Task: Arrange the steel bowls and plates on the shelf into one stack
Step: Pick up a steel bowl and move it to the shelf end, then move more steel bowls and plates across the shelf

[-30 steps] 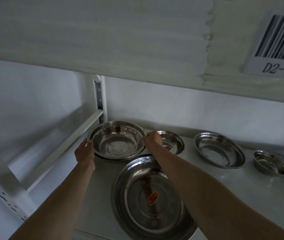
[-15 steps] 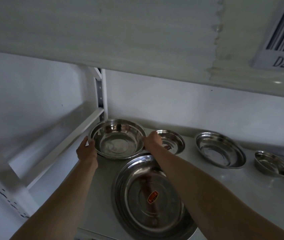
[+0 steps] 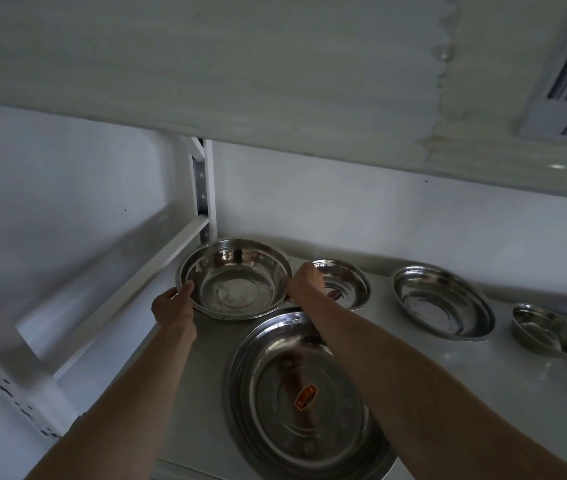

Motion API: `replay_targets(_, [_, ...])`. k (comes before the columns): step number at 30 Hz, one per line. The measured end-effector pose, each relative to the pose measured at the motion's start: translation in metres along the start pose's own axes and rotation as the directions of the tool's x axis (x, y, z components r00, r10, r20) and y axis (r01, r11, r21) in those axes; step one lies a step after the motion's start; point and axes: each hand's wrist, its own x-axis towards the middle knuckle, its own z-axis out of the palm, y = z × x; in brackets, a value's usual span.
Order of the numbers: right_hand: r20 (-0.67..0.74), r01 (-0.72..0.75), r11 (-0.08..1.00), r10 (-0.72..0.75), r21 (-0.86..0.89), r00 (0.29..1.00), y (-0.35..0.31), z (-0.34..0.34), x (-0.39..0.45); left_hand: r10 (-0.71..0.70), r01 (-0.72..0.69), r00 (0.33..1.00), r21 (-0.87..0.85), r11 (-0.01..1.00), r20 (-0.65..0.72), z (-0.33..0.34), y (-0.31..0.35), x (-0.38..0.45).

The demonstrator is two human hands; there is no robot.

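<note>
- Two hands grip one big bowl (image 3: 237, 278) by opposite rims at the shelf's (image 3: 482, 382) back left: left hand (image 3: 173, 308) with fingers curled on the left edge, right hand (image 3: 304, 284) on the right edge.
- Large plate (image 3: 306, 396) lies directly nearer the person than the bowl, under the right forearm.
- Likely next move: draw the bowl straight back onto that plate.
- Smaller bowls sit apart to the right.

The pale shelf (image 3: 482, 386) carries a large plate (image 3: 304, 398), three smaller dishes and perhaps another at the right edge.
</note>
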Motion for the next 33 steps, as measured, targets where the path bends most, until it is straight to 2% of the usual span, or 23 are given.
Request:
replay_targets(6, [-0.002,0.006,1.0,-0.006,0.023,1.0,-0.002,0.0,-0.004,-0.012,0.007,0.998,-0.093,0.996,-0.056,-0.002,0.005,-0.003])
replay_targets(13, [-0.022,0.013,0.997,-0.011,0.07,1.0,-0.002,-0.003,-0.005,-0.024,0.015,0.998,-0.159,0.987,-0.058,0.0,0.005,-0.011])
replay_targets(22, [-0.08,0.01,0.987,0.003,0.163,0.997,-0.011,-0.016,-0.009,0.032,-0.044,0.998,-0.276,0.96,-0.047,0.007,0.029,-0.033])
replay_targets(33, [-0.081,0.006,0.962,0.017,0.272,0.997,-0.017,-0.039,-0.028,0.052,-0.071,0.996,-0.322,0.944,-0.068,0.006,0.052,-0.059])
